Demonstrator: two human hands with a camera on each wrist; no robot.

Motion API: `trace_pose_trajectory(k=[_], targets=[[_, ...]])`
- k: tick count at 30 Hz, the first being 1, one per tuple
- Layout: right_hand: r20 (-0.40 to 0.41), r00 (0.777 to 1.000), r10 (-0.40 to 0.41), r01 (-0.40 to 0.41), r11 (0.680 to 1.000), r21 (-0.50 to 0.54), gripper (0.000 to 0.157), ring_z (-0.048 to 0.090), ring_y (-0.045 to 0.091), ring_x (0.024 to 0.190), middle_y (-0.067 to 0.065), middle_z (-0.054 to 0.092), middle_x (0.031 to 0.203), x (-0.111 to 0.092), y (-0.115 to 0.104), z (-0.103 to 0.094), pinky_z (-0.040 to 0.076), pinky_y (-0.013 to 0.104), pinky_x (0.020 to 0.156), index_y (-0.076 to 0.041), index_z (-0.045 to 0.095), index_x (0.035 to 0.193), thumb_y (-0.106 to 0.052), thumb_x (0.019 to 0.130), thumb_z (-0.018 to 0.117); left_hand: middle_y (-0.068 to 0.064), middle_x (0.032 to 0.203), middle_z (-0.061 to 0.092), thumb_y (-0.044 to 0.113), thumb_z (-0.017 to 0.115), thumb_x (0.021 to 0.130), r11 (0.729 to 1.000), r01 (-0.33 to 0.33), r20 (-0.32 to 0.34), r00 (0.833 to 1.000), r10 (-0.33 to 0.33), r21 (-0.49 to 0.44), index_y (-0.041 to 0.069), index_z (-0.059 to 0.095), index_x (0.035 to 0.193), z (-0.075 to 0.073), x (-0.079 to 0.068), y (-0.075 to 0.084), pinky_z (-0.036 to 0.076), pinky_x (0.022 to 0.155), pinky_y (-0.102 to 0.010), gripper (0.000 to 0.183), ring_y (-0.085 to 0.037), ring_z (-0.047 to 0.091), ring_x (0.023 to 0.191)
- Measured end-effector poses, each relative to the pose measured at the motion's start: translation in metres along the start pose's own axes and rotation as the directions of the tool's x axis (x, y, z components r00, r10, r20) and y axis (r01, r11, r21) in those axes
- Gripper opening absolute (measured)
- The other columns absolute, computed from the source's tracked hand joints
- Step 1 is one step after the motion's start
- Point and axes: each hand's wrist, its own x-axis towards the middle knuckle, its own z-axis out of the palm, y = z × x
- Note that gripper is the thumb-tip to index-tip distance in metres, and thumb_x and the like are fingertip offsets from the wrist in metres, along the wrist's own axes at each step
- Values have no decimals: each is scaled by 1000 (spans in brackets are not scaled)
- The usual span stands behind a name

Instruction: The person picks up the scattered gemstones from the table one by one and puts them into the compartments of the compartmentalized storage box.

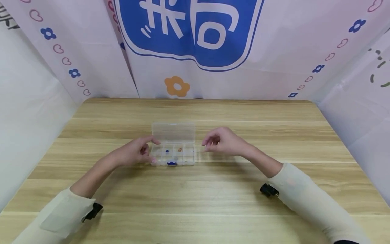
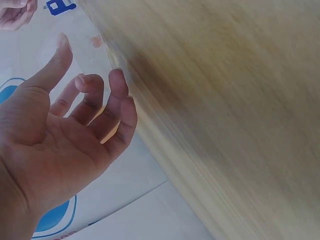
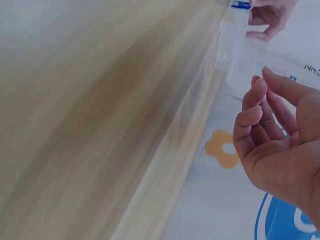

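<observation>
A small clear plastic compartment box (image 1: 189, 159) stands on the table with its lid (image 1: 173, 133) raised at the back. A blue piece (image 1: 167, 151) and an orange piece (image 1: 179, 149) lie in separate back compartments. My left hand (image 1: 134, 151) holds the box's left end, index finger at the back and thumb at the front corner. Just right of the box, apart from it, hovers my right hand (image 1: 225, 140). Its fingers are loosely bent, with thumb and index tips close together (image 3: 275, 135). I see nothing between them; anything tiny would be hidden.
The wooden table (image 1: 195, 203) runs back to a white printed cloth (image 1: 243, 81) hanging behind it. White cloth also hangs at both sides. A blue latch (image 1: 172, 163) marks the box's front. Dark devices sit at the left cuff (image 1: 92, 211) and right cuff (image 1: 269, 189).
</observation>
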Motion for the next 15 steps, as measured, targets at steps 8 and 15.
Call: trace_pose_trajectory(k=[8, 15], targets=[[-49, 997, 58, -61, 997, -50, 8, 63, 17, 79, 2, 71, 87, -24, 14, -20, 53, 27, 71, 2, 76, 99, -2, 93, 76, -2, 75, 53, 16, 78, 93, 997, 19, -12, 1000, -18, 75, -7, 53, 140, 1, -4, 1, 40, 57, -26, 57, -15, 46, 66], [-98, 991, 90, -98, 993, -74, 7, 62, 15, 77, 3, 71, 87, -43, 30, -36, 52, 25, 70, 2, 76, 98, -2, 92, 76, 1, 72, 51, 18, 76, 96, 995, -31, -4, 1000, 31, 92, -6, 51, 144, 0, -8, -2, 40, 58, -26, 59, -12, 44, 64]])
